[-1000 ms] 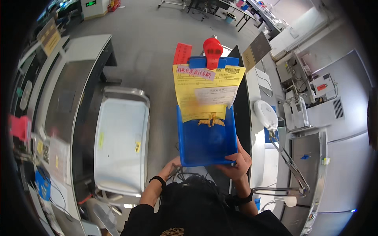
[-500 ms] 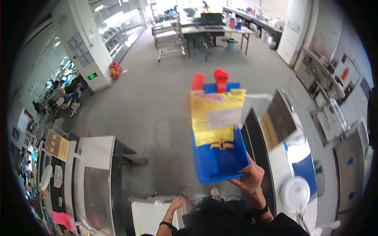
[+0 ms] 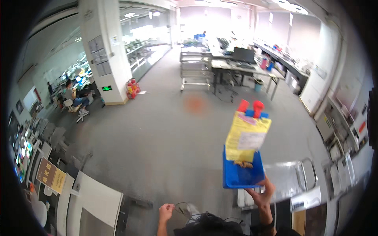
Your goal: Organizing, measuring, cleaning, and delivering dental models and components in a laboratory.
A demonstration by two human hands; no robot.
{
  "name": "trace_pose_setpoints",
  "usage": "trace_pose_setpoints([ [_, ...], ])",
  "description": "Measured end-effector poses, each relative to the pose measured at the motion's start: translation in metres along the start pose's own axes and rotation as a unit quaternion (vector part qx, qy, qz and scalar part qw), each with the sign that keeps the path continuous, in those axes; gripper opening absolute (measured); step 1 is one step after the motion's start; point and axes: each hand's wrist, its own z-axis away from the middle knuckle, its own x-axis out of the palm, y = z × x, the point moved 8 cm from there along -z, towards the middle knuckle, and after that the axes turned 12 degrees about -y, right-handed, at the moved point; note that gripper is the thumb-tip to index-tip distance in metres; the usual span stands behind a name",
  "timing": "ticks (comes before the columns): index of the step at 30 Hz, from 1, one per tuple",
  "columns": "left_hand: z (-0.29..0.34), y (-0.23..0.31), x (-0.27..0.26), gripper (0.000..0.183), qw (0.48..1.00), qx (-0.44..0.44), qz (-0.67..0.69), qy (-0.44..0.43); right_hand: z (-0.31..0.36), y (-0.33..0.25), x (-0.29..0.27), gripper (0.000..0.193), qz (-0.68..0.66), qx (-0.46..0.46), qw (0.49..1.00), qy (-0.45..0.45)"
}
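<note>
My right hand (image 3: 263, 194) grips a blue plastic bin (image 3: 241, 181) at its near right corner and holds it out in front of me, above the floor. Small tan pieces (image 3: 243, 164) lie inside the bin. A creased yellow sheet (image 3: 238, 135) with a white label on it stands up at the bin's back, fastened by two red clips (image 3: 258, 108). My left hand (image 3: 167, 212) hangs low on the left with its fingers curled in and nothing visible in them. A thin dark cable loops just beside it.
A metal cart (image 3: 289, 179) stands beyond the bin on the right. A white-topped bench (image 3: 90, 208) is at near left. Farther off are a wire shelf cart (image 3: 195, 69), a desk with a monitor (image 3: 244, 55), red fire extinguishers (image 3: 133, 88) and a seated person (image 3: 75, 96).
My view has tilted up and moved forward past the benches. The bin appears farther right and lower, still in my right hand. The metal cart shows more fully.
</note>
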Motion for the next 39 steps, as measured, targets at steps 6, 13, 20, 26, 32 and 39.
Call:
trace_pose_setpoints([
  [6, -0.198, 0.086, -0.09, 0.025, 0.999, -0.001, -0.032, 0.02, -0.158, 0.036, 0.105, 0.043, -0.005, 0.047, 0.999, -0.021],
  [13, -0.37, 0.134, -0.141, 0.027, 0.995, 0.104, 0.001, 0.005, -0.29, 0.068, 0.199, 0.045, -0.012, -0.022, 0.999, -0.03],
  [20, -0.595, 0.053, -0.203, 0.02, 0.995, -0.095, -0.025, -0.031, -0.561, 0.153, 0.383, 0.046, -0.029, -0.039, 0.996, -0.081],
  [26, -0.747, 0.204, -0.324, 0.03, 0.994, -0.036, 0.006, 0.105, -0.784, 0.143, 0.545, 0.044, -0.097, -0.12, 0.981, -0.122],
  [32, -0.857, 0.263, -0.394, 0.028, 0.973, -0.007, 0.129, 0.192, -0.896, 0.166, 0.706, 0.042, -0.128, -0.148, 0.961, -0.194],
  [39, -1.089, 0.312, -0.482, 0.023, 0.987, -0.014, 0.076, 0.144, -1.036, 0.208, 0.832, 0.042, -0.115, -0.069, 0.966, -0.22],
])
